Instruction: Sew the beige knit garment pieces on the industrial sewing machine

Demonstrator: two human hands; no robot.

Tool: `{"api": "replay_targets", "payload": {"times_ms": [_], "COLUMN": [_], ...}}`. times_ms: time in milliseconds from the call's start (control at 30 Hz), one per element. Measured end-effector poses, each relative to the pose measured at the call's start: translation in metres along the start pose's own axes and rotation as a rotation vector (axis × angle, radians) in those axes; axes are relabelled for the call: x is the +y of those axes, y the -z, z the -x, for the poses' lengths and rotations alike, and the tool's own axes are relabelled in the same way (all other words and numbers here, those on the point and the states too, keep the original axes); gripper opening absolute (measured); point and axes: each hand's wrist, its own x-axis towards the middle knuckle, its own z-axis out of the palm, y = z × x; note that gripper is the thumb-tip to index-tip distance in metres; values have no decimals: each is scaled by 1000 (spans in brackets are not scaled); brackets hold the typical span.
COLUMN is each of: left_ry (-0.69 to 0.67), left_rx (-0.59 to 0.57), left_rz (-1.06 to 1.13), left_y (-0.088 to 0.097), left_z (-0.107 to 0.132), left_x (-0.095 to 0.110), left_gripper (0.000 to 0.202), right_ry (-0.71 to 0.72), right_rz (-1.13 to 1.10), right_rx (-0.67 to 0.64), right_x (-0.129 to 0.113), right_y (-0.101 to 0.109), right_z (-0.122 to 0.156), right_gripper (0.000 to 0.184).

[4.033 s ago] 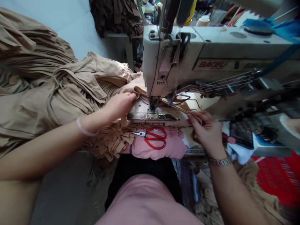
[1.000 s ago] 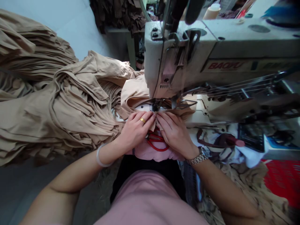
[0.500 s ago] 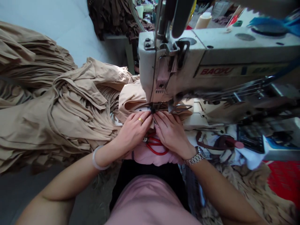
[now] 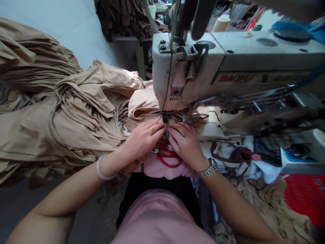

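Observation:
My left hand point(image 4: 143, 139), with a gold ring, and my right hand point(image 4: 186, 144) lie side by side just in front of the presser foot point(image 4: 166, 118) of a white sewing machine point(image 4: 228, 71). Both pinch and press a tan fabric piece point(image 4: 143, 103) that runs under the needle. Fingers of both hands are curled on the cloth edge. Red-handled scissors point(image 4: 167, 156) lie on a pink cloth point(image 4: 165, 167) directly under my wrists, partly hidden.
A large heap of tan garments point(image 4: 58, 112) fills the left side. Dark brown fabric point(image 4: 122, 17) hangs at the back. A red crate point(image 4: 304, 196) sits low at the right, beside white cloth point(image 4: 264, 171) and tan scraps point(image 4: 269, 206).
Four seconds ago my hands were apart, left on the machine bed, right off to the side; now both are together at the presser foot. Over the last second they barely shifted.

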Motion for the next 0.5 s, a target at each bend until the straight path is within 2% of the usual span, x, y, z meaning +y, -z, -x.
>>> {"api": "replay_targets", "payload": {"times_ms": [300,500], "left_ry": [53,21], "left_rx": [36,-14], "left_rz": [23,103], "left_y": [-4,0], "left_z": [-6,-7], "left_x": [-10,-26], "left_gripper": [26,27], "right_ry": [-29,-89], "right_rz": [-122,-216], "right_rx": [3,-32], "right_x": [13,23], "right_y": [-14,-9], "right_z": [-8,-8], "right_gripper": [26,25]}}
